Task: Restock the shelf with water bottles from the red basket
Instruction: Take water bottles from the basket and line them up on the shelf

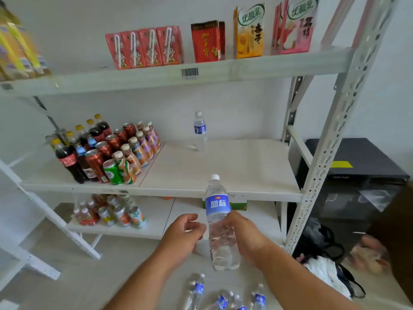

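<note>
Holding the water bottle (pixel 220 222) upright in your right hand (pixel 242 233), lift it to the middle shelf (pixel 223 173). Stand it near the lone bottle (pixel 199 130) at the far wall. Your left hand (pixel 184 234) is loose and holds nothing. Set it down flat so it won't tip. More bottles (pixel 223 296) wait below, near you.
</note>
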Available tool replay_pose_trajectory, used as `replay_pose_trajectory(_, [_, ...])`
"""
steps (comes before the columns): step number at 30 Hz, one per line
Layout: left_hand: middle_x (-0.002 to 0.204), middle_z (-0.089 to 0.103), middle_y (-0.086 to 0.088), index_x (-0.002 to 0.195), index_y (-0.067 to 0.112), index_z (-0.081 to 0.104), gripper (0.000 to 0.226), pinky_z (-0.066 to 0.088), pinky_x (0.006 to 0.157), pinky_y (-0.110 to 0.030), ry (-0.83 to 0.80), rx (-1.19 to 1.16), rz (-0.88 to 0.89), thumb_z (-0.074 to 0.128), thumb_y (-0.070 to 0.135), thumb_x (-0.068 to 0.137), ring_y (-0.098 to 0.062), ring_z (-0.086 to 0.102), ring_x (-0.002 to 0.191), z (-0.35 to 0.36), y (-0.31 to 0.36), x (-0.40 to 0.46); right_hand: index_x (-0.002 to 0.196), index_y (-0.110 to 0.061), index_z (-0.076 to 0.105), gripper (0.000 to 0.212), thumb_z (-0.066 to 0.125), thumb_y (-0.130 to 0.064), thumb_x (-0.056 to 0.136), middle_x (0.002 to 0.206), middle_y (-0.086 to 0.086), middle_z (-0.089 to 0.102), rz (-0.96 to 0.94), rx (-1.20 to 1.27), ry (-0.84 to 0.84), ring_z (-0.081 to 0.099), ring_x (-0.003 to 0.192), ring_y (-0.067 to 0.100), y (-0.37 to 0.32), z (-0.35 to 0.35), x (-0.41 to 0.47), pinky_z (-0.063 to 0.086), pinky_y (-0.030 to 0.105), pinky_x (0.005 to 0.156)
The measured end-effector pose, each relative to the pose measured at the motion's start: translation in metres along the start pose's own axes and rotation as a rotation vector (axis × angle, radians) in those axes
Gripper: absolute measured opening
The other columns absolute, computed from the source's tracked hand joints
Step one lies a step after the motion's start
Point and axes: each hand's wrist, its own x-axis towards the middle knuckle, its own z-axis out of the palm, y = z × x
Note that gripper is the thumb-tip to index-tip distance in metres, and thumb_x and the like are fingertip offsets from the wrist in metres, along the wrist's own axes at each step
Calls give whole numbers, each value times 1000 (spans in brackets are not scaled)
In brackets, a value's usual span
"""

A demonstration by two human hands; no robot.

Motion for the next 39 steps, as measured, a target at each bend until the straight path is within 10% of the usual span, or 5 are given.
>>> replay_pose_trajectory(7, [115, 70, 3, 130, 23, 58, 34, 59, 86, -37, 108, -81, 23, 67, 19, 97, -19, 72, 102, 20, 31, 10, 109, -24, 70, 47, 84, -27, 65, 98, 1, 79, -163, -389, 12, 75, 92, 15, -27, -21, 26, 60, 39, 94])
replay_pose_trajectory(39, [125, 63, 14, 136, 35, 53, 44, 55, 101, -45, 209, -46, 26, 67, 37, 94, -13, 64, 112, -38, 79, 235, 103, -28, 61, 34, 85, -27, 79, 89, -11, 68, -296, -554, 382, 63, 75, 6, -141, 19, 290, 44, 19, 58])
